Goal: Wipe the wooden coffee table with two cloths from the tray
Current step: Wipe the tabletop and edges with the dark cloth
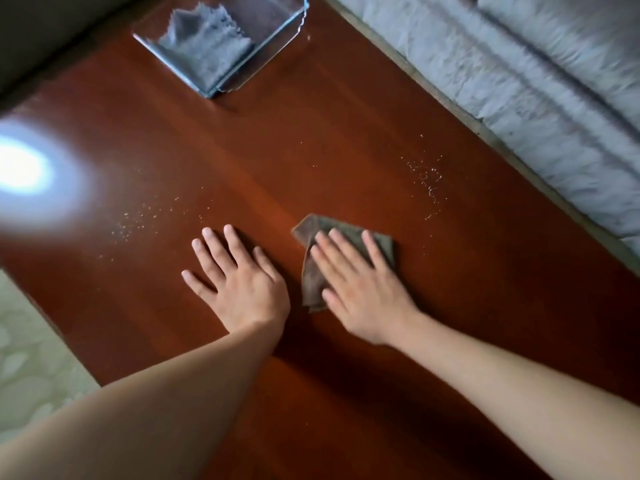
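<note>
Flat, right hand (360,289) splayed on brown cloth (346,237); left hand (239,285) splayed, bare table (311,150) ahead

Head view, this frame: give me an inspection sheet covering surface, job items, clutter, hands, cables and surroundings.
Surface: wooden coffee table, glossy, with a bright light reflection at left.
Job's things: brown cloth flat on the table under the right hand; grey cloth lying in the clear tray at the far end.
Clutter: crumbs scattered right of centre, more at left.
Hands: left hand flat on bare wood, fingers spread, no cloth; right hand pressing flat on the brown cloth.
Cables: nothing seen.
Surroundings: grey sofa along the right edge; pale rug at lower left.
</note>
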The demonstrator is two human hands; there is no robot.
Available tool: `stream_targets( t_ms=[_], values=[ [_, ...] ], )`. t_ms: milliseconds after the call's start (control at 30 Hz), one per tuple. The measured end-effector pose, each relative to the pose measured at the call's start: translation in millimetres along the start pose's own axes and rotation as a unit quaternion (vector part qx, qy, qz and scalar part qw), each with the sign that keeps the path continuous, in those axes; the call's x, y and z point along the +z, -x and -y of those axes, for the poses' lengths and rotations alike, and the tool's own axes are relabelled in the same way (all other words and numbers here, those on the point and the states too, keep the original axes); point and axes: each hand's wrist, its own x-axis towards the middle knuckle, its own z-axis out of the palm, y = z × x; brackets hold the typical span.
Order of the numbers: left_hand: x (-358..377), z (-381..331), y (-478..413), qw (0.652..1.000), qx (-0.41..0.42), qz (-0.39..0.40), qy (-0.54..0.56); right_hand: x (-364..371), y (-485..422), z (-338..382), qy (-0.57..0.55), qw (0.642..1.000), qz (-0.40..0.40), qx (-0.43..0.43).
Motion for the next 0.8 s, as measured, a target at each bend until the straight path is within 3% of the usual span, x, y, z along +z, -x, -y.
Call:
stream_targets(
  t_ms=[100,167,267,367,433,500,633,800],
  values=[
    [0.1,-0.2,-0.1,1.000,-0.003,0.004,-0.004,6.0,8.9,1.9,-0.012,0.999,-0.002,-0.047],
    [-0.1,-0.5,-1.3,1.000,-0.004,0.009,-0.006,5.0,-1.4,-21.3,0.000,1.000,-0.009,-0.025],
    [-0.9,-0.8,-0.9,1.000,-0.002,0.013,-0.007,-2.1,-24.4,-80.7,-0.001,0.993,-0.020,0.115],
    [-2.0,-0.2,-0.1,1.000,0.002,0.016,0.001,-14.7,-39.8,-135.8,-0.057,0.959,-0.004,0.279],
    [-3.8,0.3,0.1,1.000,0.012,0.016,0.014,-19.1,-44.4,-139.8,-0.069,0.946,0.013,0.315],
    [-6.8,2.3,2.8,0.998,0.049,0.015,0.039,-20.5,-37.2,-116.5,-0.053,0.960,0.019,0.273],
    [-9.7,4.2,8.8,0.984,0.154,0.006,0.088,-7.4,15.9,-32.3,-0.011,0.994,0.029,0.102],
    [-7.9,-53.6,-8.6,0.974,0.198,0.018,0.111,-0.3,34.3,-28.5,-0.021,0.997,0.032,0.060]
  ],
)
